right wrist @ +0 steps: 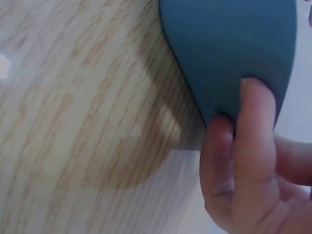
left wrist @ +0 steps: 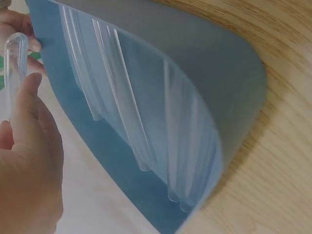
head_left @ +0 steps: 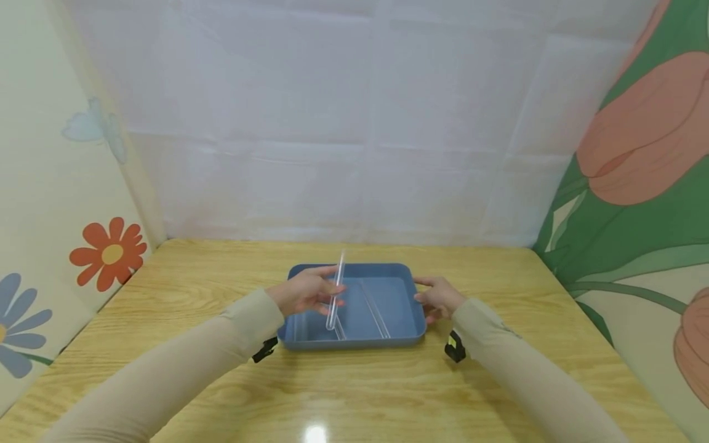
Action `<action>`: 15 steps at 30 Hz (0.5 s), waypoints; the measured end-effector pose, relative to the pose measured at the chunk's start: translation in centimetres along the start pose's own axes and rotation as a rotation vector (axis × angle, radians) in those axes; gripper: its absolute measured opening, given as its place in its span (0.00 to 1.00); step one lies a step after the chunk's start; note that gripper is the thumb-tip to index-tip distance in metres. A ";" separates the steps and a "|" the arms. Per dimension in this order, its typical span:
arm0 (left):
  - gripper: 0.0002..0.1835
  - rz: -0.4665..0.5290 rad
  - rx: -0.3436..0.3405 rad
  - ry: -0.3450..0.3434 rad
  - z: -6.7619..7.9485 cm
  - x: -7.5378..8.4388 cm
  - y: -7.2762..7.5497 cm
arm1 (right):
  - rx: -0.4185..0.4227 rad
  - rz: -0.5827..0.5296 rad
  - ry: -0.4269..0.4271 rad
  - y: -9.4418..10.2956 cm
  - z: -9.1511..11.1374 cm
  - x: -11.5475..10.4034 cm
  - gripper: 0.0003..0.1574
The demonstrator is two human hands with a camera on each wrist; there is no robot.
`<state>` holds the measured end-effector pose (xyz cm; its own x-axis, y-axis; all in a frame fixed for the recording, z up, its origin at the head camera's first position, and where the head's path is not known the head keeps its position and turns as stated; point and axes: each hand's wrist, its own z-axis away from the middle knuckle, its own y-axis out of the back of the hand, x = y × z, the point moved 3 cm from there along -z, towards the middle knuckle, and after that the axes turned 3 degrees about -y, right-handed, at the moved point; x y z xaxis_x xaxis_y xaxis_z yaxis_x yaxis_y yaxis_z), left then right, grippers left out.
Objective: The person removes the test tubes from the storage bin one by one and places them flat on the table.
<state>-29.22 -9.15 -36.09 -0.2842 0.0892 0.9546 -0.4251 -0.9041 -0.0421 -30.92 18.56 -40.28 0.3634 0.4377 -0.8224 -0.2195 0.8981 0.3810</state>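
Note:
A clear glass test tube (head_left: 335,307) is pinched between the thumb and fingers of my left hand (head_left: 306,290). It stands tilted over the left part of a blue rectangular tray (head_left: 354,345), rounded end down. In the left wrist view the tube's rounded end (left wrist: 16,44) sticks out beyond the thumb. Several more clear test tubes (left wrist: 119,92) lie in the tray, spread apart. At the tray's right side, my right hand (head_left: 440,298) holds the edge. The right wrist view shows its fingers (right wrist: 256,117) on the outer wall.
The tray stands on a wood-grain table (head_left: 354,394). A white sheet (head_left: 354,123) hangs behind it. Panels printed with flowers, one with a red flower (head_left: 112,253), flank the table. Black wrist devices (head_left: 455,346) hang below both sleeves.

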 end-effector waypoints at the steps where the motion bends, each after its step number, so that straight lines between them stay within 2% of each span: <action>1: 0.35 0.004 0.003 0.002 0.1 0.0 0.1 | -0.003 0.001 0.001 0.0 0.0 0.0 0.36; 15: 0.35 0.032 -0.028 0.004 1.0 -0.2 1.8 | -0.007 -0.008 0.015 0.0 0.0 0.1 0.36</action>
<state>-29.08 -11.25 -36.05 -0.3014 0.0624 0.9514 -0.4395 -0.8946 -0.0806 -30.85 18.58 -40.32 0.3517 0.4298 -0.8316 -0.2227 0.9013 0.3717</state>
